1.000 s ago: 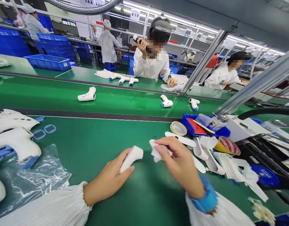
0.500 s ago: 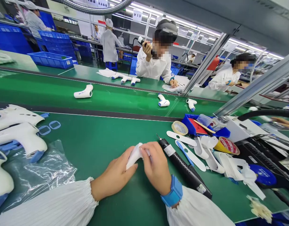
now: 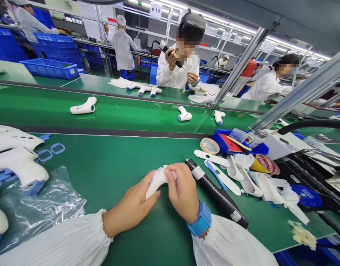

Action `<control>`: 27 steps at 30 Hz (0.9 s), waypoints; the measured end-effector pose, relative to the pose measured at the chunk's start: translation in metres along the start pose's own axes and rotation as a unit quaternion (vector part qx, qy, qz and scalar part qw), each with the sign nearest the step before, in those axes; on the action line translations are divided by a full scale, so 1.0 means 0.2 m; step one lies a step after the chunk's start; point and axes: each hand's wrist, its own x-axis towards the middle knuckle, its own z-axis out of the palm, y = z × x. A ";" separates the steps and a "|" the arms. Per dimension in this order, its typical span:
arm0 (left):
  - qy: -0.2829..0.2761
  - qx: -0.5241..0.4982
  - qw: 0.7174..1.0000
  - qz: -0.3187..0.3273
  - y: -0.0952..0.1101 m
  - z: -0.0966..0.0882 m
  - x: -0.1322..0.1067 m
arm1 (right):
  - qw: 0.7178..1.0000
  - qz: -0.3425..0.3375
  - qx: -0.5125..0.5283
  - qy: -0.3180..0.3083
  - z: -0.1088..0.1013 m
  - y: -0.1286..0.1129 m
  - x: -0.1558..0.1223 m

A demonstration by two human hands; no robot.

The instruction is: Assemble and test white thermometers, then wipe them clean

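Between my two hands, above the green table [image 3: 114,159], is a white plastic thermometer-gun housing [image 3: 156,182], partly covered by my fingers. My left hand [image 3: 136,197] is closed around its lower left part, thumb along the near side. My right hand [image 3: 182,192] grips the upper right end, with thumb and fingers pressed on it. A blue band [image 3: 200,220] circles my right wrist. Just right of that hand lies a black electric screwdriver [image 3: 214,192], its bit pointing away from me. White housings with blue parts [image 3: 23,166] lie at the left.
A clear plastic bag [image 3: 53,192] lies left. Right are a tape roll [image 3: 209,146], white strips [image 3: 211,158], loose white shells [image 3: 250,181] and a blue bin [image 3: 228,142]. Beyond runs a green conveyor [image 3: 131,116] carrying white housings [image 3: 184,113]. A co-worker [image 3: 178,70] sits opposite, holding a screwdriver.
The view has shifted slightly. On the conveyor, the white housings appear farther left. The co-worker opposite has raised one hand from the table. My hands keep their hold on the housing.
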 end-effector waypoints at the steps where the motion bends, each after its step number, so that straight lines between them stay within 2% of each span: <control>1: -0.002 -0.002 1.000 -0.006 0.00 0.00 0.00 | 1.000 -0.009 -0.001 -0.011 0.00 0.00 0.00; 4: -0.002 -0.005 1.000 -0.025 0.00 0.00 0.00 | 0.999 -0.030 -0.005 -0.033 0.00 0.01 0.01; 8: -0.013 0.002 1.000 -0.008 0.00 0.00 0.01 | 1.000 -0.008 -0.025 0.010 0.00 0.01 0.01; 12: 0.000 -0.012 1.000 -0.023 0.00 0.00 0.01 | 0.998 -0.044 -0.021 -0.028 0.00 0.02 0.01; 16: -0.006 -0.007 1.000 -0.010 -0.01 0.00 0.00 | 1.000 -0.006 -0.021 0.011 0.00 0.02 0.01; 20: 0.000 -0.029 0.999 -0.018 -0.02 0.00 0.01 | 0.999 -0.041 -0.011 -0.030 0.01 0.01 0.01; 22: -0.002 -0.037 0.999 -0.017 -0.02 0.00 0.01 | 1.000 -0.017 -0.005 -0.017 0.00 0.03 0.02; 24: -0.011 -0.040 0.999 -0.022 -0.01 -0.01 0.01 | 0.999 0.043 0.027 0.005 -0.01 0.08 0.05; 27: -0.013 -0.046 0.998 -0.031 0.01 -0.01 0.01 | 0.972 0.169 0.165 0.021 -0.04 0.14 0.09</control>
